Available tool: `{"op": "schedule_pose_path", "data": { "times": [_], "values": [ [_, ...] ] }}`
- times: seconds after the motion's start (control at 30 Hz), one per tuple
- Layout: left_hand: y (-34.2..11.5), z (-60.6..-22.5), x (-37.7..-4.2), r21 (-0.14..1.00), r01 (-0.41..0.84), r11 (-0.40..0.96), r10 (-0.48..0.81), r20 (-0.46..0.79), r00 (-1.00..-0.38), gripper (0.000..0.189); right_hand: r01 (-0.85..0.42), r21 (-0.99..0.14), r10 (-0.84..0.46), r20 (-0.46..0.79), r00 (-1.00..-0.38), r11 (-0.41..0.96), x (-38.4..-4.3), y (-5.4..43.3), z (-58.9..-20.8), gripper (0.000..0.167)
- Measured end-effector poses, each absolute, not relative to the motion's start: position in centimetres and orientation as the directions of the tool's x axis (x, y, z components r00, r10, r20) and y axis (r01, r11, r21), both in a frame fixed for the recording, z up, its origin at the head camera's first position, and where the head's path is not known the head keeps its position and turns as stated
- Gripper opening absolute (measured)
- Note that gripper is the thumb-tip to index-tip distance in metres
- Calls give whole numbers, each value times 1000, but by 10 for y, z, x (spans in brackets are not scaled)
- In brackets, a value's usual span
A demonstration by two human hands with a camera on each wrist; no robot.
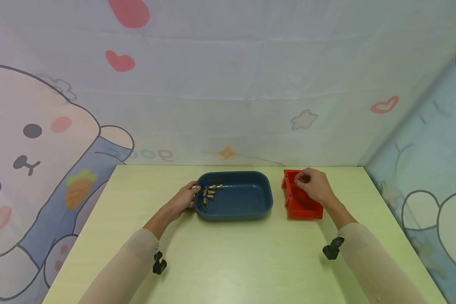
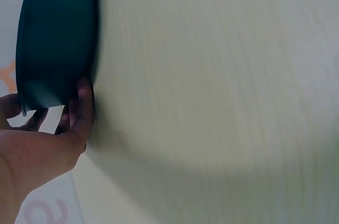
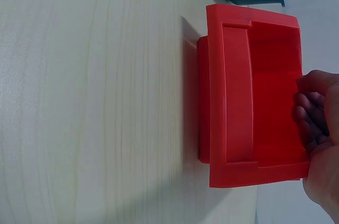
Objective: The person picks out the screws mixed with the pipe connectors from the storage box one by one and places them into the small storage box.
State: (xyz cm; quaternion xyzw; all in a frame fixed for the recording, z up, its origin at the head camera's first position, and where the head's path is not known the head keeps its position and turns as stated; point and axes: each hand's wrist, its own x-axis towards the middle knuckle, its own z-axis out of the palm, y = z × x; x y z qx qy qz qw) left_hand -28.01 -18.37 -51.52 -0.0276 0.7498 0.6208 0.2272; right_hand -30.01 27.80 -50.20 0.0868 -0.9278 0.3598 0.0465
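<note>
A dark blue tray [image 1: 235, 218] stands on the table, its left end gripped by my left hand [image 1: 183, 199]. The thumb lies over the rim; in the left wrist view the fingers of that hand [image 2: 45, 152] reach along the outer side of the tray [image 2: 58, 38]. Small brass-coloured fittings [image 1: 210, 193], some with blue parts, lie at the tray's left end. To the right is a red plastic bin [image 1: 305, 213]. Over its far part, my right hand [image 1: 316, 185] has its fingers bent. Whether they pinch something small is hidden, also in the right wrist view.
The pale wooden table [image 1: 235, 261] ends at a printed cloth backdrop [image 1: 228, 105] just behind the tray and bin. A narrow strip of tabletop separates tray and bin. Black camera mounts [image 1: 159, 264] sit at both sleeves.
</note>
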Motion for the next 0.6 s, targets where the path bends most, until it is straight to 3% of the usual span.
{"op": "schedule_pose_path", "data": {
  "times": [0.6],
  "values": [
    [-184,-514,-279,918,-323,229,242,-376,-895,56,-234,-659,-180,150,-972,715,-302,272,-492,12]
  ]
}}
